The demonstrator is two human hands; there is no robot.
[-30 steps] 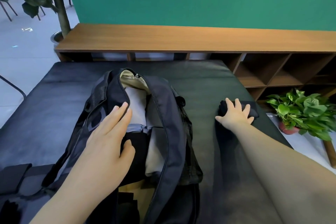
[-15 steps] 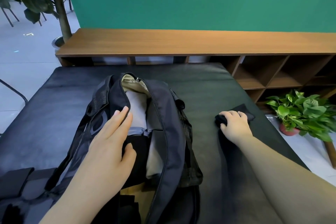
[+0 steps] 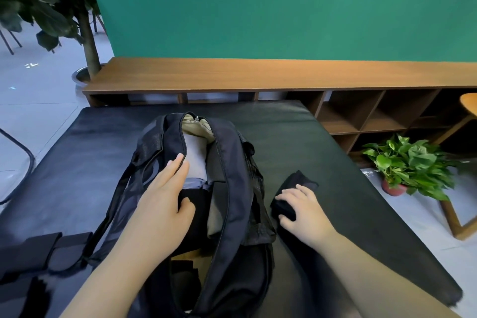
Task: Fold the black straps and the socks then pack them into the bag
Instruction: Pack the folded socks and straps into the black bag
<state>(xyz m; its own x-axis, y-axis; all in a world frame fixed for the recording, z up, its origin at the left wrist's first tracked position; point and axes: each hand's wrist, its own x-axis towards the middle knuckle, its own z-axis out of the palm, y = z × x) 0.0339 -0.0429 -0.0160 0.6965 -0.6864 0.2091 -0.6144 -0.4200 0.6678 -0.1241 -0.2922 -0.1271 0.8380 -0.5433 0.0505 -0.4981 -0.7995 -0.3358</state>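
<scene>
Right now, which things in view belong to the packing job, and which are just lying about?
Job: bag, held open by left hand; black sock, gripped by right hand; black straps near left.
Lying about: potted plant; wooden shelf; tree.

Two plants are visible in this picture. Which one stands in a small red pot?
The small leafy plant on the floor at the right, beside the wooden shelf. The tall tree at the left stands in a grey metal pot.
</scene>
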